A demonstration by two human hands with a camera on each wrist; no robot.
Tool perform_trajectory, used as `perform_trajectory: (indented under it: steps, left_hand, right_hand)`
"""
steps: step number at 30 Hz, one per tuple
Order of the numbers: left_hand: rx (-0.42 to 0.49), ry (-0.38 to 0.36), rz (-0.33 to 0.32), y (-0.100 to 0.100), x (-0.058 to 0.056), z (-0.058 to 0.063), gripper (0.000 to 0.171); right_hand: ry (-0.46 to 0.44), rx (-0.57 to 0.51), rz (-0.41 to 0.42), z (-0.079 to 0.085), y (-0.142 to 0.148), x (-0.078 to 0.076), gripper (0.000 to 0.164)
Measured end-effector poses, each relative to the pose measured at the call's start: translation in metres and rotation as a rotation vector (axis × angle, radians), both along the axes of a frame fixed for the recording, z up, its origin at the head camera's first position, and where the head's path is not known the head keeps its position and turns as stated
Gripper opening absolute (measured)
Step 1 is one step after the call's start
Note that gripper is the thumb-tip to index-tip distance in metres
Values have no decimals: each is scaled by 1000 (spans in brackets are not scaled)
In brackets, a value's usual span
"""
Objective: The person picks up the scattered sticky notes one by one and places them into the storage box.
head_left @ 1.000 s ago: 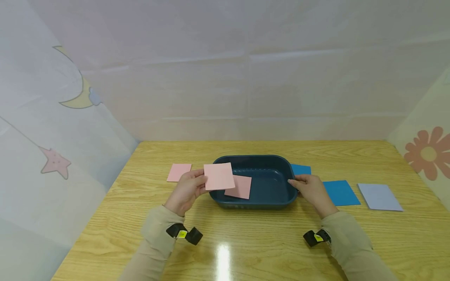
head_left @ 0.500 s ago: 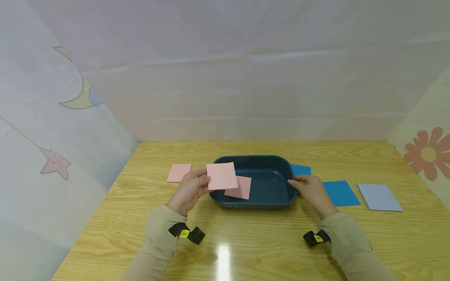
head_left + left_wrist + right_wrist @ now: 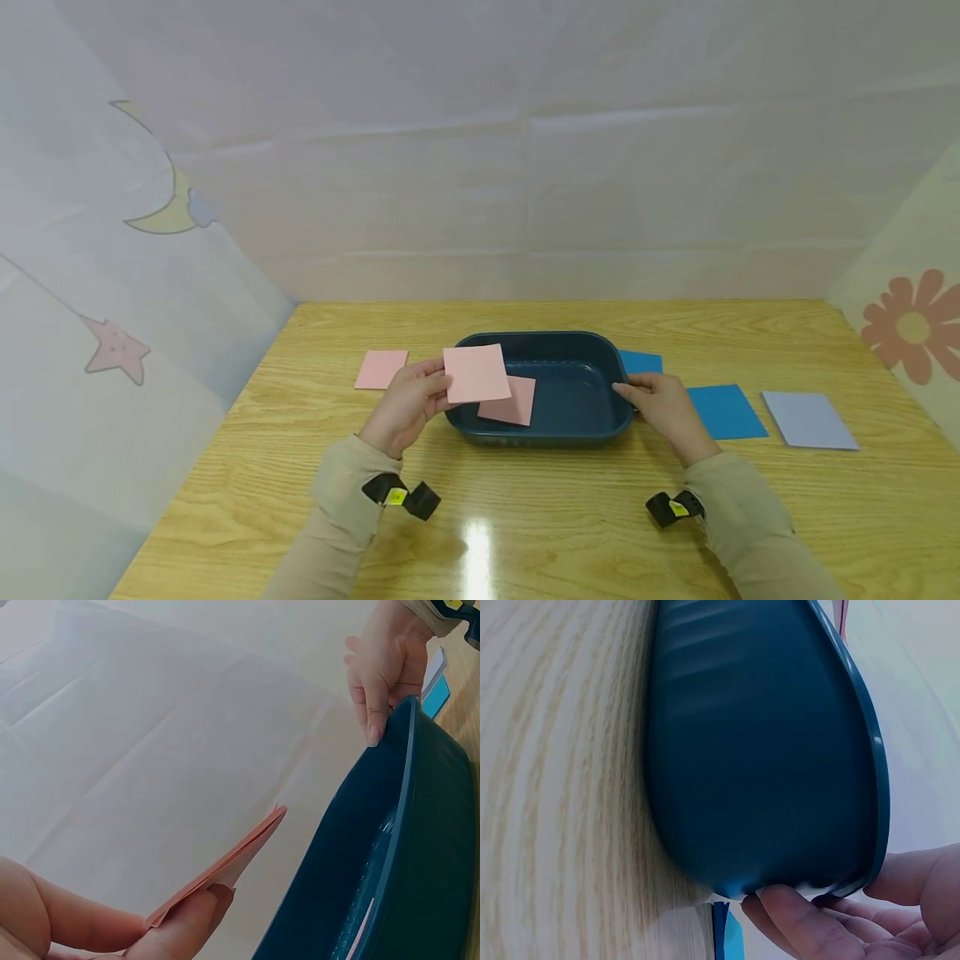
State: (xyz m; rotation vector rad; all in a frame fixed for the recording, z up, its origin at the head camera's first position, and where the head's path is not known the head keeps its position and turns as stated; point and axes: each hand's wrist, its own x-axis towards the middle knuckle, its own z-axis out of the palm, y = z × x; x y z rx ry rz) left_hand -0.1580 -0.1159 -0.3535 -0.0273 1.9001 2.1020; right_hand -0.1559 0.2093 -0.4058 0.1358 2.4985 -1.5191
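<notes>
My left hand (image 3: 408, 404) pinches a thin pink sticky note pad (image 3: 477, 374) by its left edge, thumb on one face and fingers on the other. The pad hangs over the left part of a dark blue plastic bin (image 3: 573, 400), its layered edge showing in the left wrist view. Another pink pad (image 3: 517, 408) lies inside the bin, partly covered by the held one in the head view. At the bin's right end my right hand (image 3: 663, 408) grips the rim, thumb over the inner side; the fingers (image 3: 810, 926) press the outer wall from below.
A third pink pad (image 3: 381, 369) lies on the wooden table (image 3: 555, 517) left of the bin. To the right lie a blue square (image 3: 726, 412) and a pale lilac pad (image 3: 810, 420). Another blue piece (image 3: 643, 362) is partly hidden behind the bin. A white sheet (image 3: 525, 167) hangs behind.
My left hand has shifted slightly right, carrying the pink sticky note pad further over the bin. The right hand and the bin stay where they were.
</notes>
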Motion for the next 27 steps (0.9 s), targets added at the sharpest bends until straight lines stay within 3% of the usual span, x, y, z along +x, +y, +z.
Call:
perform_trajectory:
  steps: [12, 27]
  left_hand:
    - [22, -18, -34, 6, -4, 3, 44]
    - [8, -31, -25, 15, -10, 8, 45]
  right_hand:
    - [2, 0, -3, 2, -1, 0, 56]
    - [6, 5, -3, 4, -2, 0, 56]
